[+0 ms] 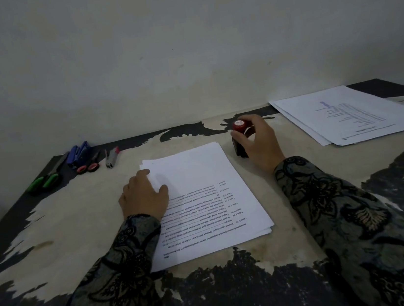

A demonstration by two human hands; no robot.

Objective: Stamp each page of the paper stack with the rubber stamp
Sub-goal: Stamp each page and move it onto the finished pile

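A stack of printed white pages (206, 190) lies in the middle of the worn table, its text upside down to me. My left hand (143, 195) rests flat on the stack's left edge, fingers spread, holding nothing. The rubber stamp (239, 137), black-bodied with a red knob, stands on the table just right of the stack's far corner. My right hand (258, 142) is wrapped around the stamp's body from the right. A second pile of printed pages (352, 113) lies at the far right by the wall.
Along the far left edge lie green-handled scissors (43, 182), a blue stapler (79, 152), red-handled scissors (88, 167) and a small grey stapler (112, 158). The table (77, 225) has peeling dark laminate. A plain wall stands directly behind.
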